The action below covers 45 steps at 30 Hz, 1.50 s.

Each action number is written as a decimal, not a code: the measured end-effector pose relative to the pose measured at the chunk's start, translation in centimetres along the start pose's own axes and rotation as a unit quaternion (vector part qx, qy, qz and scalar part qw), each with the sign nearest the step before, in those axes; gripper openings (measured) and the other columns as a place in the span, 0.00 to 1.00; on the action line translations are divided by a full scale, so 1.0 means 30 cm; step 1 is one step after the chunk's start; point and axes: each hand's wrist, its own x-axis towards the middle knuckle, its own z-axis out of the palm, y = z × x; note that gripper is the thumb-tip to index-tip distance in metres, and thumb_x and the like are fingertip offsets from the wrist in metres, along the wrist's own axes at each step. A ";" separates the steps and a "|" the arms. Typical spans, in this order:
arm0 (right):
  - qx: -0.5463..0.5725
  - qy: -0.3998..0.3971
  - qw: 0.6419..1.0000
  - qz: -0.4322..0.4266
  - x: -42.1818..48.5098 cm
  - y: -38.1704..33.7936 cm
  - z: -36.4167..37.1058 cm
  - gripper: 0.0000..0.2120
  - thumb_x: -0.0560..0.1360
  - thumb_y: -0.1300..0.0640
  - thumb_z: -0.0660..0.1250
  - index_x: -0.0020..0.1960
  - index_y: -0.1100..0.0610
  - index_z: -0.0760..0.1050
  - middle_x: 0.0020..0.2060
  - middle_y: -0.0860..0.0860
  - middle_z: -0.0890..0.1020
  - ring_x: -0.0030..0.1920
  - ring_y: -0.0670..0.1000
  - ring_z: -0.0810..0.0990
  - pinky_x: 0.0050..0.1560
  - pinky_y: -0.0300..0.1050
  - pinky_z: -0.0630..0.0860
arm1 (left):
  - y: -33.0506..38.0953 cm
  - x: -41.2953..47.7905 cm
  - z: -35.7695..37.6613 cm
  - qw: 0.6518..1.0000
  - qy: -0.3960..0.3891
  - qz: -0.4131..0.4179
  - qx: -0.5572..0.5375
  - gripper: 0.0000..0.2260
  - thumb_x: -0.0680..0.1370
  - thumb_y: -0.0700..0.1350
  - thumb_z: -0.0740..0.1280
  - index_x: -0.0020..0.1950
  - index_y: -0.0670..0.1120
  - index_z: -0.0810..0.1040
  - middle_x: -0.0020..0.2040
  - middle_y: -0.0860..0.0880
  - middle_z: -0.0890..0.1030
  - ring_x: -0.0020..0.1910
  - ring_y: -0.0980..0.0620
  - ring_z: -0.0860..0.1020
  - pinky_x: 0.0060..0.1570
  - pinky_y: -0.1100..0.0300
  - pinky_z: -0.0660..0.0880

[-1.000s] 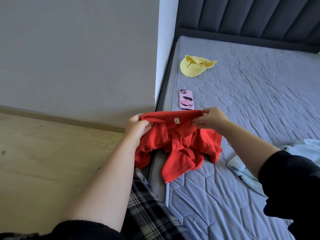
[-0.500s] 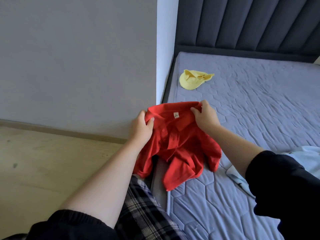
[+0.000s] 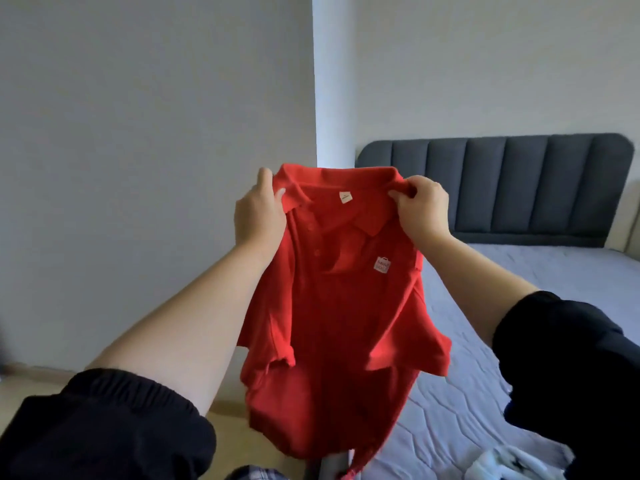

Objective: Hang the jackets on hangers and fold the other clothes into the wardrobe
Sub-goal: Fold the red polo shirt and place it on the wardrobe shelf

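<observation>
A red polo shirt hangs in the air in front of me, its front facing me, with a white neck label and a small chest logo showing. My left hand grips its left shoulder by the collar. My right hand pinches the right shoulder at the collar. The shirt's hem hangs down over the edge of the bed, clear of the mattress.
The bed's grey quilted mattress lies to the right, with a dark padded headboard behind. A pale garment lies at the bottom right on the mattress. A grey wall stands to the left, wooden floor below.
Both hands have lifted the red shirt off the bed up to chest height, and it now hangs full length. The view has tilted up; the yellow hat and phone are out of sight.
</observation>
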 end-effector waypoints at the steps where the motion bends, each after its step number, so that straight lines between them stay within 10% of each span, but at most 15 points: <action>1: 0.029 0.019 0.999 0.019 0.028 -0.032 -0.025 0.08 0.74 0.58 0.68 0.43 0.63 0.79 0.37 0.54 0.79 0.40 0.52 0.75 0.41 0.45 0.71 | 0.019 0.030 -0.029 1.000 0.001 -0.021 -0.016 0.09 0.80 0.39 0.61 0.60 0.37 0.69 0.51 0.35 0.80 0.52 0.34 0.77 0.43 0.50 0.66; 5: 0.005 0.006 0.999 0.032 0.055 -0.081 -0.098 0.10 0.75 0.57 0.67 0.42 0.64 0.78 0.35 0.55 0.79 0.40 0.56 0.77 0.38 0.46 0.69 | 0.049 0.090 -0.100 0.996 -0.082 -0.037 0.006 0.03 0.77 0.38 0.65 0.49 0.41 0.73 0.51 0.37 0.80 0.53 0.36 0.77 0.43 0.56 0.65; 10: 0.028 0.063 0.998 -0.011 0.057 -0.142 -0.229 0.07 0.79 0.63 0.58 0.47 0.62 0.73 0.39 0.52 0.76 0.43 0.53 0.73 0.42 0.44 0.65 | 0.147 0.126 -0.215 1.000 0.012 0.001 -0.019 0.07 0.79 0.42 0.64 0.52 0.38 0.74 0.50 0.37 0.80 0.51 0.36 0.76 0.42 0.56 0.63; 19: 0.041 0.107 0.993 -0.011 0.068 -0.162 -0.410 0.12 0.78 0.59 0.60 0.40 0.66 0.71 0.30 0.52 0.71 0.36 0.52 0.70 0.36 0.46 0.63 | 0.215 0.162 -0.257 0.970 -0.229 0.006 -0.085 0.14 0.79 0.46 0.66 0.35 0.43 0.70 0.34 0.47 0.73 0.37 0.47 0.72 0.33 0.57 0.63; 24: 0.013 0.153 0.988 -0.020 0.074 -0.113 -0.429 0.15 0.77 0.57 0.62 0.32 0.57 0.66 0.27 0.48 0.69 0.34 0.53 0.69 0.36 0.44 0.62 | 0.241 0.134 -0.168 0.968 -0.217 -0.018 -0.127 0.16 0.80 0.47 0.64 0.32 0.46 0.69 0.31 0.50 0.70 0.31 0.52 0.68 0.30 0.59 0.62; 35: -0.271 -0.177 0.940 0.108 -0.117 0.549 -0.204 0.08 0.76 0.56 0.67 0.49 0.60 0.82 0.45 0.59 0.83 0.50 0.62 0.79 0.45 0.46 0.71 | 0.055 -0.280 0.462 0.926 -0.347 -0.009 0.147 0.12 0.79 0.52 0.62 0.53 0.46 0.79 0.55 0.44 0.80 0.55 0.41 0.78 0.46 0.56 0.70; 38: -0.291 -0.219 0.918 0.158 -0.202 0.697 -0.104 0.10 0.76 0.55 0.66 0.46 0.62 0.82 0.45 0.61 0.82 0.50 0.62 0.79 0.43 0.45 0.70 | -0.013 -0.430 0.632 0.904 -0.401 -0.098 0.109 0.12 0.78 0.51 0.63 0.54 0.44 0.79 0.52 0.45 0.81 0.54 0.42 0.79 0.48 0.55 0.73; 42: -0.233 -0.233 0.914 0.236 -0.228 0.831 0.043 0.11 0.75 0.57 0.64 0.35 0.60 0.75 0.38 0.61 0.83 0.42 0.61 0.83 0.48 0.49 0.78 | -0.082 -0.500 0.788 0.875 -0.424 -0.233 0.008 0.11 0.79 0.47 0.61 0.44 0.42 0.79 0.30 0.47 0.82 0.30 0.51 0.81 0.37 0.60 0.76; 45: -0.221 -0.168 0.937 0.212 -0.164 0.862 0.135 0.11 0.76 0.56 0.63 0.37 0.60 0.75 0.40 0.61 0.82 0.46 0.62 0.80 0.45 0.47 0.74 | -0.081 -0.443 0.884 0.888 -0.383 -0.244 -0.068 0.11 0.78 0.45 0.61 0.44 0.41 0.79 0.38 0.43 0.84 0.38 0.44 0.83 0.46 0.54 0.80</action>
